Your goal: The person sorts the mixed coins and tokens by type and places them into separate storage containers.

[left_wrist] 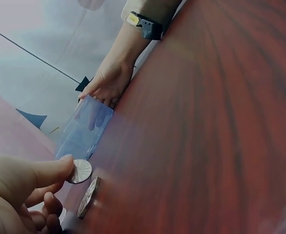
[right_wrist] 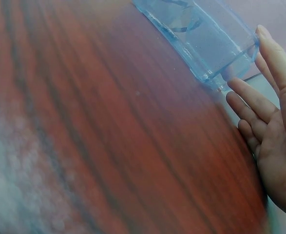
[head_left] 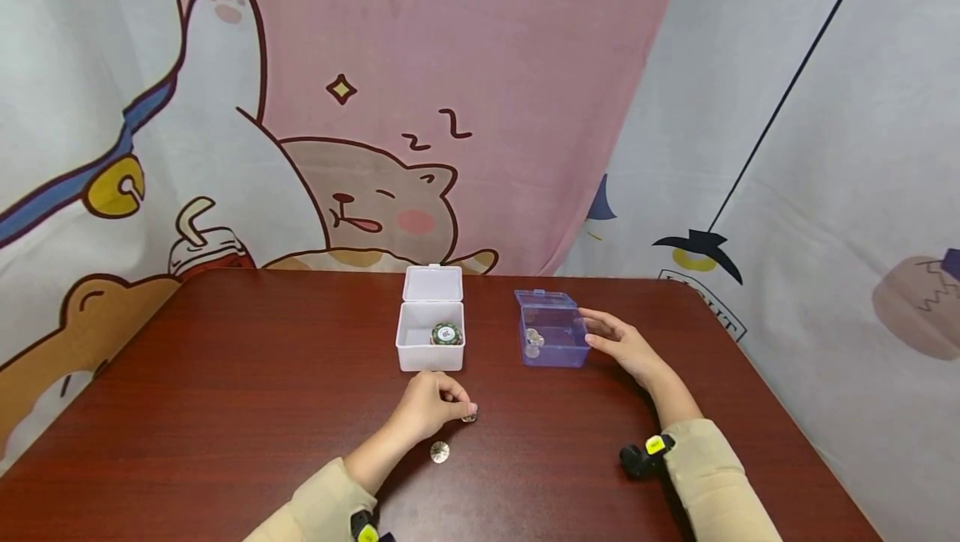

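Note:
My left hand [head_left: 429, 404] pinches a silver coin [left_wrist: 82, 171] between thumb and index finger, just above the table in front of the white box. Another silver coin [head_left: 439, 452] lies flat on the table, a little nearer to me than that hand. To the right stands a translucent blue plastic box [head_left: 558, 354] with its lid up; several silver coins [head_left: 533, 340] are in its left part. Against this box's right side rests my right hand [head_left: 626, 350], its fingers fairly straight and its thumb touching the wall [right_wrist: 250, 51].
A white plastic box [head_left: 430, 357] with a raised lid stands left of the blue one, holding a green-and-white poker chip [head_left: 447, 333]. Both boxes are on a dark red wooden table [head_left: 262, 409]. Behind it hangs a cartoon-printed curtain [head_left: 510, 108].

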The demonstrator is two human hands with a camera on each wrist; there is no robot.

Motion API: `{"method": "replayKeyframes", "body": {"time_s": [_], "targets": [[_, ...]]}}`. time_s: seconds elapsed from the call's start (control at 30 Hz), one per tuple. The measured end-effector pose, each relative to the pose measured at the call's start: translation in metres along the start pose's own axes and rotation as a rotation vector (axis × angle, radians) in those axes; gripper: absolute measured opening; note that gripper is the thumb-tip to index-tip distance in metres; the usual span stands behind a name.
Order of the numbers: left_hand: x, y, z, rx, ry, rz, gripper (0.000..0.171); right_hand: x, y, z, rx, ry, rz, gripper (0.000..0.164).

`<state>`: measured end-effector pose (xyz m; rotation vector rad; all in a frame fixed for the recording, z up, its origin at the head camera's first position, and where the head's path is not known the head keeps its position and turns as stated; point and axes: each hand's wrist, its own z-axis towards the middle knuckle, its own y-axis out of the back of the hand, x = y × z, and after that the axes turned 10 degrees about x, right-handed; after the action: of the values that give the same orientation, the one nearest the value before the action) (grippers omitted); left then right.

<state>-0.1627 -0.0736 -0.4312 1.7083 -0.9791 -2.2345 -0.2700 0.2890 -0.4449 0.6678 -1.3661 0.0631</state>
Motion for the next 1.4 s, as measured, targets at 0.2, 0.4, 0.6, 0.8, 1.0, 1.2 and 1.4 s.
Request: {"method": "replayKeyframes", "body": {"time_s": [0.2, 0.4, 0.6, 0.8, 1.0, 1.2, 1.4], "targets": [[0.001, -0.001, 0.002, -0.024, 0.022, -0.121, 0.014, 0.012, -0.003, -0.001, 0.012, 0.003, 0.001, 0.051], [-0.003, -0.003, 0.003, -0.023, 0.041, -0.25, 0.014, 0.036, -0.008, -0.007, 0.021, -0.008, 0.016, 0.05], [-0.013, -0.007, 0.005, -0.022, 0.039, -0.312, 0.013, 0.037, -0.008, -0.008, 0.019, -0.008, 0.017, 0.05], [-0.025, -0.012, 0.006, -0.013, 0.034, -0.317, 0.013, 0.036, -0.007, -0.009, 0.022, -0.001, 0.008, 0.05], [-0.034, -0.018, 0.009, -0.01, 0.015, -0.304, 0.012, 0.015, -0.003, -0.004, 0.018, 0.009, 0.029, 0.05], [-0.04, -0.023, 0.016, -0.032, 0.027, -0.31, 0.013, 0.008, -0.002, -0.001, 0.018, 0.002, 0.021, 0.05], [-0.046, -0.027, 0.026, -0.061, 0.018, -0.35, 0.011, 0.024, -0.004, -0.004, 0.019, 0.008, 0.029, 0.05]]}}
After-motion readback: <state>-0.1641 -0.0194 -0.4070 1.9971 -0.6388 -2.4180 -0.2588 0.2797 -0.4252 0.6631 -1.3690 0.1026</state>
